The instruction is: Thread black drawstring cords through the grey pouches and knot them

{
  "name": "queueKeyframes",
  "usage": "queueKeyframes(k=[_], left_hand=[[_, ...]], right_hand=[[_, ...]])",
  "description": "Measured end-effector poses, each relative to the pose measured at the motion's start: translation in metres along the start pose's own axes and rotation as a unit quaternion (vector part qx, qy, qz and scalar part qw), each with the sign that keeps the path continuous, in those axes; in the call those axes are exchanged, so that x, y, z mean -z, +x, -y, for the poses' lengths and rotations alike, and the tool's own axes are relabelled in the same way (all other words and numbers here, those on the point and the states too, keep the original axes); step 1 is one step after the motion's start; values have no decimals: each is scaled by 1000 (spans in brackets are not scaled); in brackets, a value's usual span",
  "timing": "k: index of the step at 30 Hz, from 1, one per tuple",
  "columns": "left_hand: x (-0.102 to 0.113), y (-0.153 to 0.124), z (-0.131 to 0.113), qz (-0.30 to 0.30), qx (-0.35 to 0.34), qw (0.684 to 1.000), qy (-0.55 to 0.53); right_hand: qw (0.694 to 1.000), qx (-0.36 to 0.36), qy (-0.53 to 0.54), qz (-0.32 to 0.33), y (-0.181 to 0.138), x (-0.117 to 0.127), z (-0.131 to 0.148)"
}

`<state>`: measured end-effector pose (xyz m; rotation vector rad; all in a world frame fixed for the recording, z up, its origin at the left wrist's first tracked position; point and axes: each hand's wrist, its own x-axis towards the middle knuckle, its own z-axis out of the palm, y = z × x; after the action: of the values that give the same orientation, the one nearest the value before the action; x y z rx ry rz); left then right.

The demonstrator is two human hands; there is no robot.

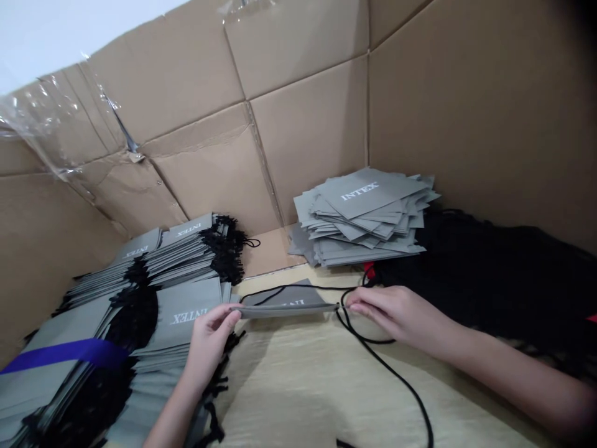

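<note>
A grey INTEX pouch (284, 307) is held edge-on just above the pale table between my two hands. My left hand (212, 339) pinches its left end, fingers closed on the fabric. My right hand (389, 311) pinches the right end, where a black cord (387, 367) meets the pouch. The cord loops under my right hand and trails toward the near edge of the table. A second stretch of cord (298, 288) arcs over the pouch's far side.
Stacks of grey pouches with black drawstrings (181, 249) fill the left, one bundle bound by a blue band (65, 352). A loose pile of grey pouches (366, 214) sits behind. A heap of black cords (494, 280) lies right. Cardboard walls (303, 112) enclose the table (298, 386).
</note>
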<state>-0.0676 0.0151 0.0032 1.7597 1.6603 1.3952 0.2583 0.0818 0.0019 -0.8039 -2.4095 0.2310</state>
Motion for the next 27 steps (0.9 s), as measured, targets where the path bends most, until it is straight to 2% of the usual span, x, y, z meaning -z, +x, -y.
queueKeyframes(k=[6,13,16,22,27], left_hand=[[-3,-3,-1,-9,97,984,-146],[-10,-2,-2,23,141,959,-246],[-9,-2,-5,36,161,951,-262],[-8,-2,-5,91,206,950,-216],[-13,-5,-4,115,226,940,-230]], right_hand=[[996,83,-8,-7,-1,7,-6],[993,116,-7,-6,-4,0,-2],[997,79,19,-4,-4,-2,1],[994,-96,59,6,2,-5,12],[985,-133,112,9,3,-10,14]])
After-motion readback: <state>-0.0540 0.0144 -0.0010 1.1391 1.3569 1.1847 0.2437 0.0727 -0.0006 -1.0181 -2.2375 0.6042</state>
